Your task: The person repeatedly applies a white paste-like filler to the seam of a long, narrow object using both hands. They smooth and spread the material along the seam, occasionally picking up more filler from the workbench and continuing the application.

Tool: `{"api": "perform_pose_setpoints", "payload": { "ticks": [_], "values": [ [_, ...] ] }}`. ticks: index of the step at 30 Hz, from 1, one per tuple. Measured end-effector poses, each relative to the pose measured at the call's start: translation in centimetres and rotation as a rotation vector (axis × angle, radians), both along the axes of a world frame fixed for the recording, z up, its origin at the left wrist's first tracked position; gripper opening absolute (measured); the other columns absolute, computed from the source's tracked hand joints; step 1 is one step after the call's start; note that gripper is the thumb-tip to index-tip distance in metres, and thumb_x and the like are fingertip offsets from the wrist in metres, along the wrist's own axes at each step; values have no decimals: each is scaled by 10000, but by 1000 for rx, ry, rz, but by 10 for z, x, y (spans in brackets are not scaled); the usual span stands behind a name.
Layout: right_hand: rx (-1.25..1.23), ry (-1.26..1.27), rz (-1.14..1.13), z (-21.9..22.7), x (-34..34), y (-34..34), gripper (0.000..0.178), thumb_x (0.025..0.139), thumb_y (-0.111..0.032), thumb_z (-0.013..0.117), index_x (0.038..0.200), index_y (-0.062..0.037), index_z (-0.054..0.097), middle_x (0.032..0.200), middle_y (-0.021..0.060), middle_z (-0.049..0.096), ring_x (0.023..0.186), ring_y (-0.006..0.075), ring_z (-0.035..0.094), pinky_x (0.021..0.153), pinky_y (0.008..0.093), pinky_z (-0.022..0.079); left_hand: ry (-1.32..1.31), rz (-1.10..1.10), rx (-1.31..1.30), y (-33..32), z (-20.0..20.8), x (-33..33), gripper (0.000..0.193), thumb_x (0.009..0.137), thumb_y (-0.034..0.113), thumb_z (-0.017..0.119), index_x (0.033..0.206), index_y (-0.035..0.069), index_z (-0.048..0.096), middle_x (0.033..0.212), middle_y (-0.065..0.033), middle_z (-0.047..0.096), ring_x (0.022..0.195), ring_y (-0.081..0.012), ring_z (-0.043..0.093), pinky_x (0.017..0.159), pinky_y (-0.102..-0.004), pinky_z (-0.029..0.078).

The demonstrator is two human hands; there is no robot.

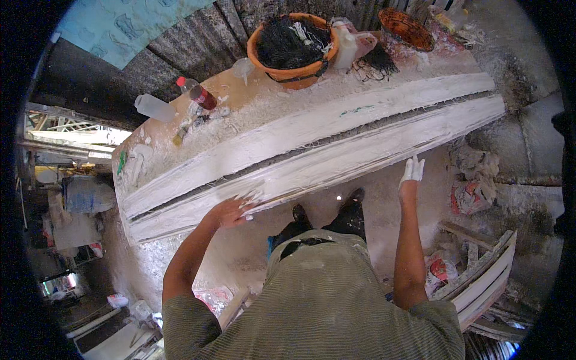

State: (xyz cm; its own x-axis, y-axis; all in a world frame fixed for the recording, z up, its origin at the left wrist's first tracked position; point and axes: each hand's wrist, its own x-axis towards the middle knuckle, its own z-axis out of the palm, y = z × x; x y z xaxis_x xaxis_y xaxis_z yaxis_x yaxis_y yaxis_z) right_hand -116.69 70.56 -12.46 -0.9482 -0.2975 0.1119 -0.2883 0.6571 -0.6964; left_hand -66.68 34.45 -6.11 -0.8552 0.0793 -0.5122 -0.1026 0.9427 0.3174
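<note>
Two long, white plaster-coated strips, a far strip (288, 132) and a near strip (354, 162), lie side by side across the worktable (235, 133). A dark groove runs between them. My left hand (233, 211) rests at the front edge of the near strip toward its left end, fingers spread and smeared white. Farther right, my right hand (412, 172) has its fingers stretched out and thickly coated in white, their tips at or just beside the same front edge. Neither hand shows anything held. Small green marks show on the far strip.
Behind the strips stand an orange bucket (300, 81) of black fibres, a whitish jug (346, 51), an orange basket (396, 27), a red-capped bottle (201, 96) and a white plastic container (155, 108). White slatted pieces (480, 288) lean at lower right, near bags (471, 198).
</note>
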Motion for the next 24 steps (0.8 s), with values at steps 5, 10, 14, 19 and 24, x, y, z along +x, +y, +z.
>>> {"api": "perform_pose_setpoints", "payload": {
  "ticks": [5, 10, 14, 19, 24],
  "values": [
    [-46, 54, 66, 22, 15, -12, 481, 1033, -315, 447, 1400, -6, 488, 1554, 298, 249, 1444, 422, 250, 1184, 462, 196, 188, -28, 10, 21, -3, -30, 615, 977, 411, 485, 1500, 118, 347, 1539, -196, 349, 1407, -358, 368, 1121, -454, 362],
    [107, 68, 183, 30, 20, -28, 485, 1022, -242, 488, 1397, 64, 454, 1550, 272, 282, 1414, 383, 329, 1155, 417, 286, 330, 65, 104, 73, -16, -148, 634, 995, 484, 449, 1500, 115, 343, 1543, -181, 348, 1399, -385, 366, 1127, -517, 342],
    [163, 158, 309, 38, 57, -58, 466, 1000, -211, 532, 1350, 91, 467, 1502, 294, 349, 1352, 425, 401, 1108, 443, 354, 395, 38, -2, 72, -20, -193, 631, 966, 423, 501, 1500, 125, 343, 1522, -162, 384, 1383, -338, 401, 1098, -458, 381],
    [380, 268, 468, 36, 148, -119, 616, 960, -296, 570, 1417, 76, 390, 1479, 336, 340, 1381, 495, 307, 1124, 546, 277, 292, -37, -21, 37, -12, -142, 639, 963, 434, 507, 1502, 134, 341, 1502, -156, 412, 1340, -316, 454, 1078, -459, 393],
    [455, 217, 450, 43, 265, -182, 723, 967, -421, 472, 1485, 55, 306, 1532, 276, 321, 1443, 503, 185, 1163, 639, 89, 173, -11, -44, -4, 0, -34, 671, 956, 442, 524, 1524, 158, 306, 1526, -140, 386, 1364, -323, 429, 1091, -494, 385]
  ]
}}
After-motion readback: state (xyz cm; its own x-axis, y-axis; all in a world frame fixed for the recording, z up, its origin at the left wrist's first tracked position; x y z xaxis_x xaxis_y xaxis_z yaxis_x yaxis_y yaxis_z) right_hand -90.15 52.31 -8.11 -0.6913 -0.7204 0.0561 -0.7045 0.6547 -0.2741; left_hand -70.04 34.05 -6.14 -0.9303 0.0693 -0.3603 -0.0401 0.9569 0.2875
